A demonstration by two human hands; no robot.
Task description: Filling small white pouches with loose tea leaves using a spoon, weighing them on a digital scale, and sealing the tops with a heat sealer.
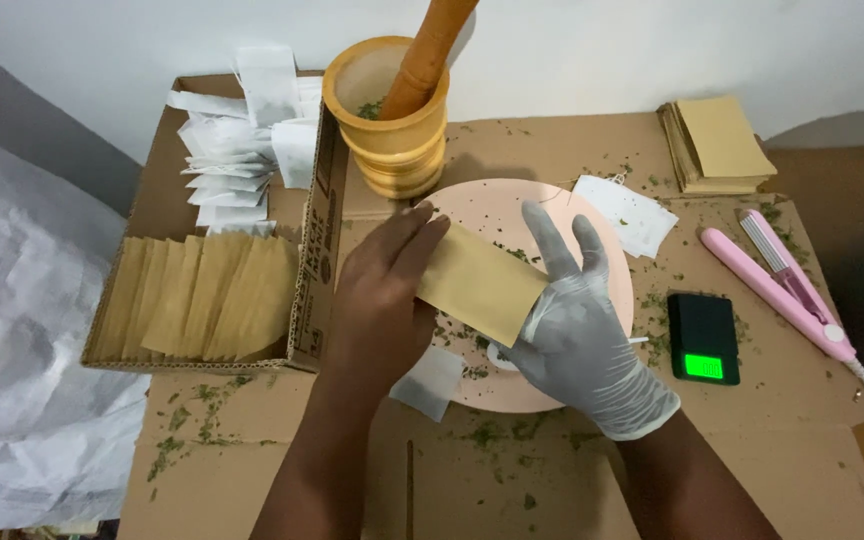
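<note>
Head view: both hands, bare left and white-gloved right, pinch 1 flat tan paper envelope over the pink round plate mid-bench, a finished-looking row filling the cardboard box at the left edge.

Wooden mortar with pestle, pocket scale, pink crimper, carton of envelopes

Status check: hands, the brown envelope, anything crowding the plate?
Left hand bare, right hand gloved, both holding the brown envelope over the pink plate. Small white sachet under left hand. Wooden mortar close behind plate.
</note>
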